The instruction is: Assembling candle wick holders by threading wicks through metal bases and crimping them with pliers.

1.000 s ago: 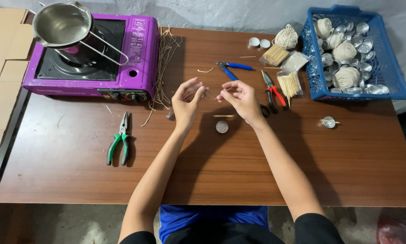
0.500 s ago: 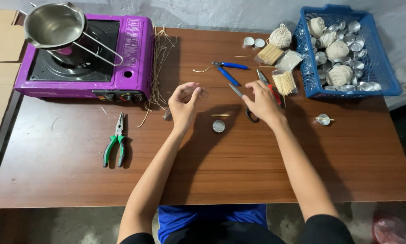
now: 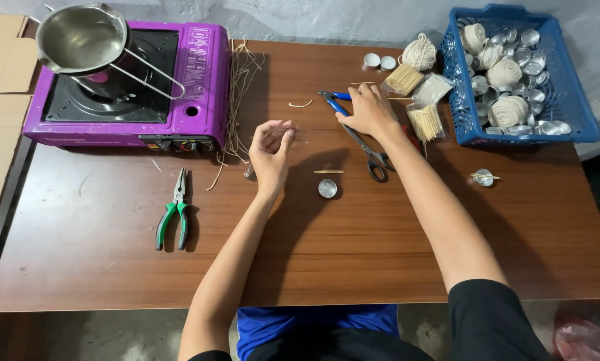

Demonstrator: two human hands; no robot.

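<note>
My left hand (image 3: 270, 148) is raised a little above the table, its fingertips pinched on a thin pale wick strand (image 3: 290, 131). My right hand (image 3: 367, 110) lies flat further back with fingers spread. Its fingertips are beside the blue-handled cutters (image 3: 332, 100), and it covers the blade end of the black scissors (image 3: 373, 158). A small metal cup (image 3: 327, 188) and a short wooden stick (image 3: 329, 172) lie between my forearms.
A purple portable stove (image 3: 200, 100) carrying a steel pot (image 3: 79, 37) stands back left, loose wick strands (image 3: 236, 93) beside it. Green-handled pliers (image 3: 172, 217) lie front left. A blue basket (image 3: 577, 120) of string balls and metal cups, stick bundles (image 3: 425, 122) and a cup with a stick (image 3: 484, 177) are on the right.
My right hand has left my left hand and moved back across the scissors to the blue-handled cutters. My left hand stays put, still pinching the strand.
</note>
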